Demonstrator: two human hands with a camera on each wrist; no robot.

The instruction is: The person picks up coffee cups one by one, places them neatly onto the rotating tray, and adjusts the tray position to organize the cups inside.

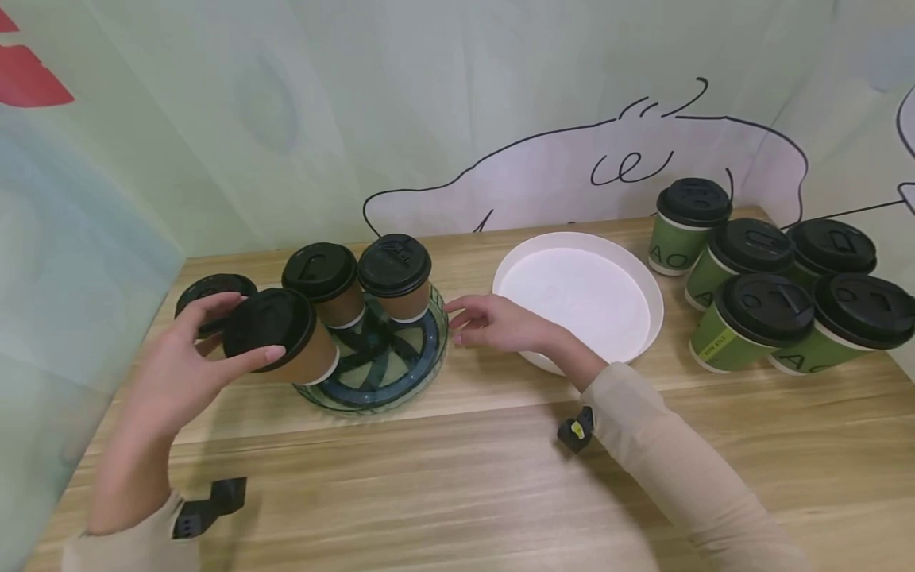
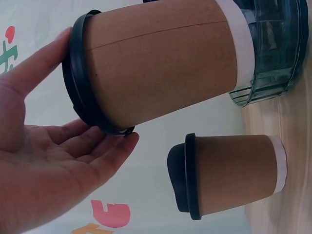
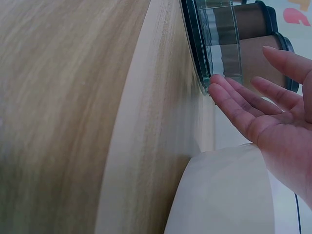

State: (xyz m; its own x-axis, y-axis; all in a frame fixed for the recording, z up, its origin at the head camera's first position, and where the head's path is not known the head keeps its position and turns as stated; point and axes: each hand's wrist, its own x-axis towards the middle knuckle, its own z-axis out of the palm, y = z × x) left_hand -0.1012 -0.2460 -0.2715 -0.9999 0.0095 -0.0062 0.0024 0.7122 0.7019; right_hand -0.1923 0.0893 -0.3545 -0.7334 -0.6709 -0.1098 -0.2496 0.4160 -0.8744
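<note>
My left hand (image 1: 167,369) holds a brown paper coffee cup (image 1: 309,359) by its black lid (image 2: 80,73), thumb on one side and fingers on the other. The cup tilts over the left edge of a round green-tinted clear tray (image 1: 372,403). Two more brown cups with black lids, a left one (image 1: 341,308) and a right one (image 1: 411,303), stand on the tray. Partly behind the left hand, another brown cup (image 2: 239,175) stands on the table. At the tray's right rim, my right hand (image 1: 503,324) holds nothing, its fingertips (image 3: 214,90) right at the clear wall.
A round white tray (image 1: 579,298) lies right of the green one, under the right forearm. Several green paper cups with black lids, one in front (image 1: 736,334), cluster at the right of the wooden table (image 1: 443,477). A printed backdrop (image 1: 429,103) rises along the back edge.
</note>
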